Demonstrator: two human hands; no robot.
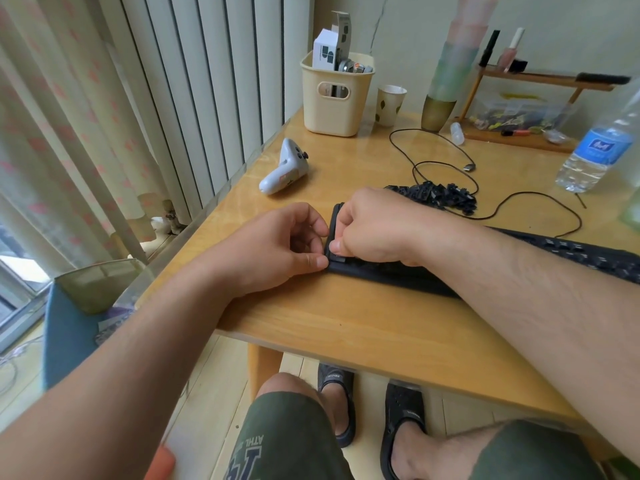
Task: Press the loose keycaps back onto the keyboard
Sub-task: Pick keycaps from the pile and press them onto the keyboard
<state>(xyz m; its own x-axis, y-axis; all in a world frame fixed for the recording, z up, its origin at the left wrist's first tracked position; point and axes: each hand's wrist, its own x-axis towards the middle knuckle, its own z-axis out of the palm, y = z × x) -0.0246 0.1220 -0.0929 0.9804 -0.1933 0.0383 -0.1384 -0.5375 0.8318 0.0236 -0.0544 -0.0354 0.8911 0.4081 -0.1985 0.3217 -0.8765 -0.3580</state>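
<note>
The black keyboard [398, 275] lies under both hands, loose keycaps [440, 195] heaped just beyond (black too). Right hand [374, 226] curls, thumb pressing a corner keycap [337, 259]; left hand [277, 244] pinches the keyboard's end.

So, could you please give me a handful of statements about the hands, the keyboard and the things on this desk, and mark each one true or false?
1. Both hands work at the left end of the keyboard. True.
2. The pile of loose keycaps lies in the cream basket. False: it lies on the table, behind the right hand.
3. The left hand rests on the white controller. False: the controller lies apart, untouched.
4. A water bottle stands at the right. True.
</note>
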